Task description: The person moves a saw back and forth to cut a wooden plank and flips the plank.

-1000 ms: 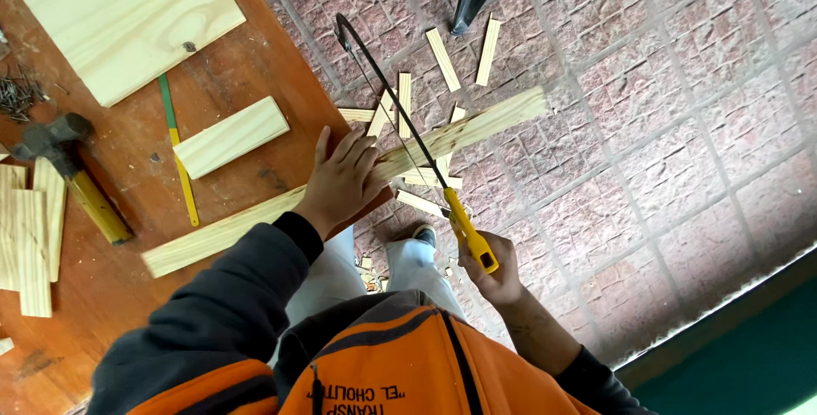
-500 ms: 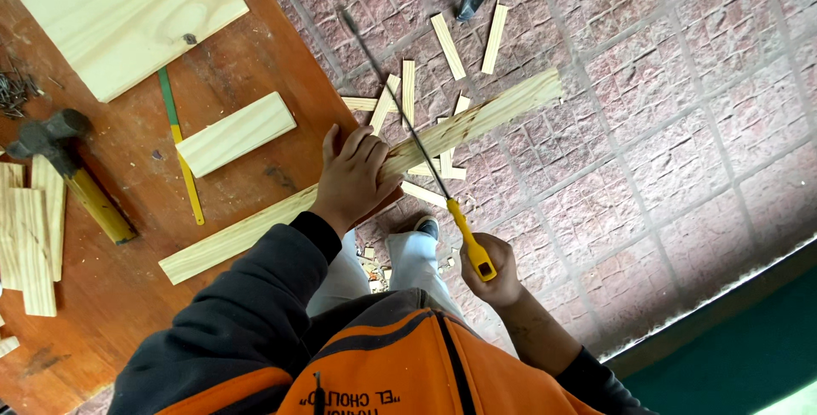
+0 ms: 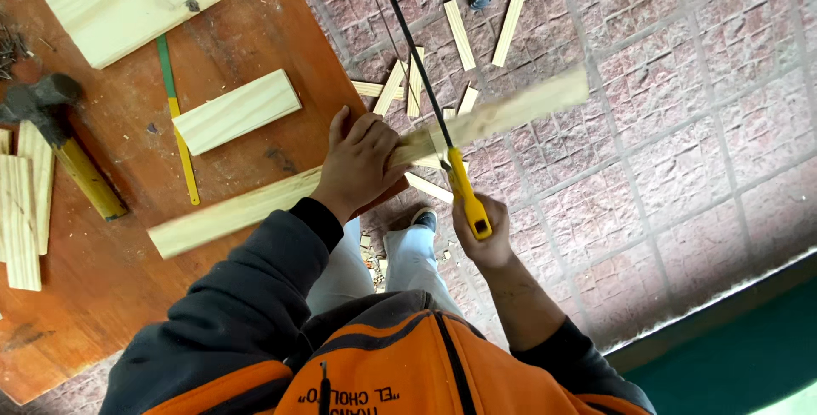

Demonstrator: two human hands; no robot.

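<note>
Wooden slat (image 3: 255, 206): a long, thin strip of pale wood, lying across the desk (image 3: 111, 296) edge with its far part sticking out over the brick floor (image 3: 681, 125); that overhanging end looks blurred.
Left hand (image 3: 362, 164): clenched down over the wooden slat right at the desk edge, fingers wrapped over the top, pinning it to the desk.
Right hand (image 3: 485, 240): closed around the yellow grip of the hacksaw (image 3: 442, 134), just off the desk edge, on the floor side of the left hand.
Hacksaw blade: crosses the wooden slat just beyond the left hand, with the dark frame reaching away over the floor.
How the slat likely handles: light and stiff along its length, yet thin enough to flex and chatter where it hangs free; dry softwood, so it may splinter at a cut.
Where to hold: judged best close beside the blade, over the supported part on the desk, as the left hand does.
Hacksaw handling: light, rigid frame; the moulded grip gives the only sound hold.
Offcuts (image 3: 459, 32): short pale pieces scattered on the floor beyond the desk edge.
Hammer (image 3: 59, 138): lies on the desk, well apart from the left hand.
Short board (image 3: 237, 110): rests on the desk, near the wooden slat.
</note>
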